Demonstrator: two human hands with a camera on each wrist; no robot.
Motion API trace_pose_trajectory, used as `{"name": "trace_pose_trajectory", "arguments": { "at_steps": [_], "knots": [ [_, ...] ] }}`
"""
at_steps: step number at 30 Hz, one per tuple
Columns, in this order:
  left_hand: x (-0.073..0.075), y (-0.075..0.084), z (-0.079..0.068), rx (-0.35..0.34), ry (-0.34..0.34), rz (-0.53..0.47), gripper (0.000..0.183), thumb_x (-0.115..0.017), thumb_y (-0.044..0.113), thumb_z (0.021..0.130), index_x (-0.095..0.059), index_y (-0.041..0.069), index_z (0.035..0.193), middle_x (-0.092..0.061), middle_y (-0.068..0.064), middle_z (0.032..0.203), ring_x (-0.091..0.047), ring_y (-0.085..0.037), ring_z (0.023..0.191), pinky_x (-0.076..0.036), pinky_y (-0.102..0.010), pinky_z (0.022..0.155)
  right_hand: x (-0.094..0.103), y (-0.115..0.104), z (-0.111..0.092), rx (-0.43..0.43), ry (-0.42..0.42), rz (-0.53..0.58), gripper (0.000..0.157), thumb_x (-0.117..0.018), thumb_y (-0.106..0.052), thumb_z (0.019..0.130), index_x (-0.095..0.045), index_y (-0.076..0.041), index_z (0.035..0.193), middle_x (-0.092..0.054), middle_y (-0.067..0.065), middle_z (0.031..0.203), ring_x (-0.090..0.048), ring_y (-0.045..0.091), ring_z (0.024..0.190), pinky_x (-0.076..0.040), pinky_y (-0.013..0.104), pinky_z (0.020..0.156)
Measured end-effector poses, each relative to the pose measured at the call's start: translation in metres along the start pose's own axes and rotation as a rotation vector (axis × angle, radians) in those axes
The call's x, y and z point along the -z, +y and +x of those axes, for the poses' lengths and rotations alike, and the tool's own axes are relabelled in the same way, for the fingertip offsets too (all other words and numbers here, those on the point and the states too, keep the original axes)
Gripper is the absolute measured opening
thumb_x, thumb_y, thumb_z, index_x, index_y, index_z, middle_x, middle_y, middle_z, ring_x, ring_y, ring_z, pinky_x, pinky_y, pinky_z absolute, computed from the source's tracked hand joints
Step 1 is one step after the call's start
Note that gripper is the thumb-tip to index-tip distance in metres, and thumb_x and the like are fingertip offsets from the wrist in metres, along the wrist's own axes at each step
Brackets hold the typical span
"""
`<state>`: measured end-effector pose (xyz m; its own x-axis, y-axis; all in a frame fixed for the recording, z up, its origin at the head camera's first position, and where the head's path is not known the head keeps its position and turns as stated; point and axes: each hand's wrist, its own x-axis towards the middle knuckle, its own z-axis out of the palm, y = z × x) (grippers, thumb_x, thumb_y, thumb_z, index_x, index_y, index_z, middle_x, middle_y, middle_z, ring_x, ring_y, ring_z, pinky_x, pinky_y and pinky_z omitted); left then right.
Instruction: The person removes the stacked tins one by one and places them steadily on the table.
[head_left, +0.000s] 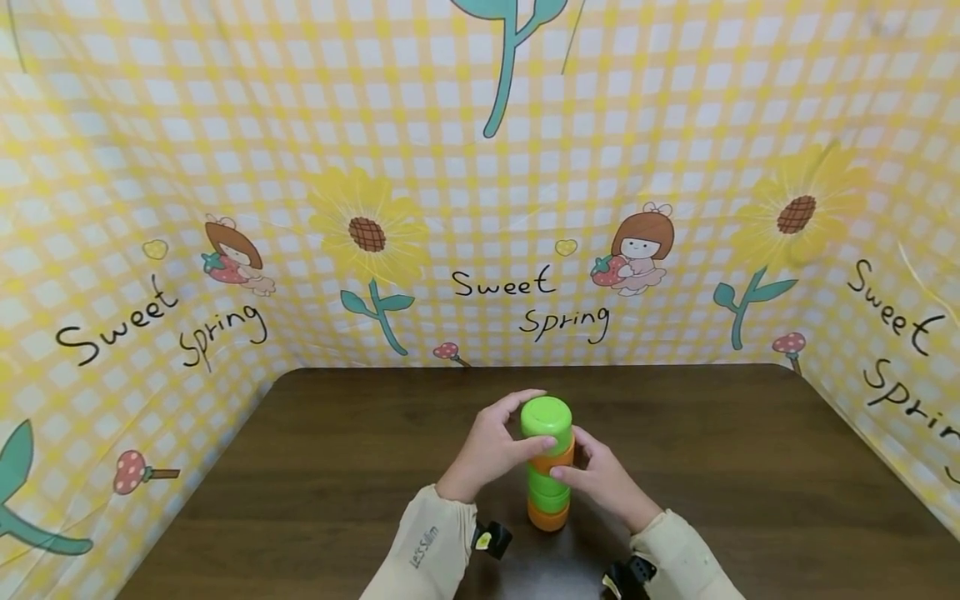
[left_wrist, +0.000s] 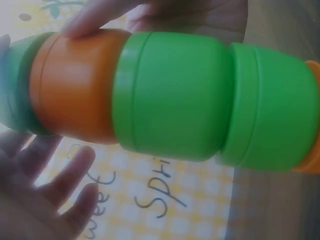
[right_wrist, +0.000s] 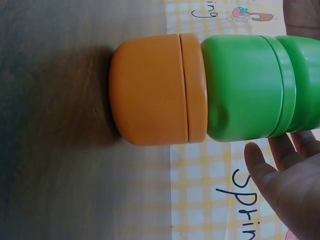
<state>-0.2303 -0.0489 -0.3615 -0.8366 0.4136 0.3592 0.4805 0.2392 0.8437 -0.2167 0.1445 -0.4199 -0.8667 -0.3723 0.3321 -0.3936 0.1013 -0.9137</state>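
A tower of cup-shaped pieces stands upright on the table, with a green piece [head_left: 546, 414] at its top and an orange piece [right_wrist: 150, 92] at its foot. My left hand [head_left: 491, 443] holds the top green piece, thumb across its front and fingers reaching behind. From the other side my right hand [head_left: 606, 483] grips the upper orange piece [left_wrist: 77, 85] just beneath, its thumb at the front. Two green pieces lie between the orange ones, including a middle green piece [left_wrist: 172, 95] and a lower green piece [right_wrist: 242, 87]. The far fingers are partly hidden behind the tower.
The dark wooden table [head_left: 337, 475] has a yellow checked cloth [head_left: 480, 200] hanging behind it and along both sides. Black wrist cameras, one a left wrist camera [head_left: 492, 540], sit near the beige sleeves [head_left: 427, 537].
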Motion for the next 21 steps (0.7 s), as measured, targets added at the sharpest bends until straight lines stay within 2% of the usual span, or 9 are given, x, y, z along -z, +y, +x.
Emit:
{"name": "trace_pose_trajectory", "arguments": {
  "at_steps": [10, 17, 21],
  "knots": [
    [0.014, 0.001, -0.005, 0.019, 0.069, 0.016, 0.05, -0.073, 0.022, 0.083, -0.059, 0.004, 0.127, -0.063, -0.009, 0.106, -0.053, -0.018, 0.086, -0.046, -0.029, 0.066, -0.001, 0.002, 0.001, -0.021, -0.003, -0.014, 0.057, -0.068, -0.015, 0.089, -0.043, 0.013, 0.132, -0.057, 0.024, 0.115, -0.056, 0.014, 0.095, -0.048, 0.029, 0.081],
    [0.03, -0.005, -0.011, 0.022, 0.105, 0.046, 0.046, -0.072, 0.016, 0.085, -0.059, 0.001, 0.126, -0.064, -0.011, 0.104, -0.056, -0.018, 0.082, -0.049, -0.028, 0.066, -0.001, 0.002, 0.001, -0.017, 0.001, -0.043, 0.057, -0.069, -0.016, 0.089, -0.044, 0.013, 0.131, -0.057, 0.025, 0.117, -0.055, 0.014, 0.097, -0.047, 0.029, 0.084],
    [0.042, -0.008, -0.016, 0.047, 0.137, 0.091, 0.048, -0.073, 0.01, 0.083, -0.057, 0.0, 0.127, -0.063, -0.013, 0.102, -0.059, -0.02, 0.079, -0.049, -0.028, 0.065, -0.001, 0.002, 0.001, -0.018, -0.005, -0.042, 0.058, -0.069, -0.016, 0.089, -0.044, 0.013, 0.131, -0.057, 0.025, 0.117, -0.055, 0.014, 0.097, -0.047, 0.028, 0.084]
  ]
}}
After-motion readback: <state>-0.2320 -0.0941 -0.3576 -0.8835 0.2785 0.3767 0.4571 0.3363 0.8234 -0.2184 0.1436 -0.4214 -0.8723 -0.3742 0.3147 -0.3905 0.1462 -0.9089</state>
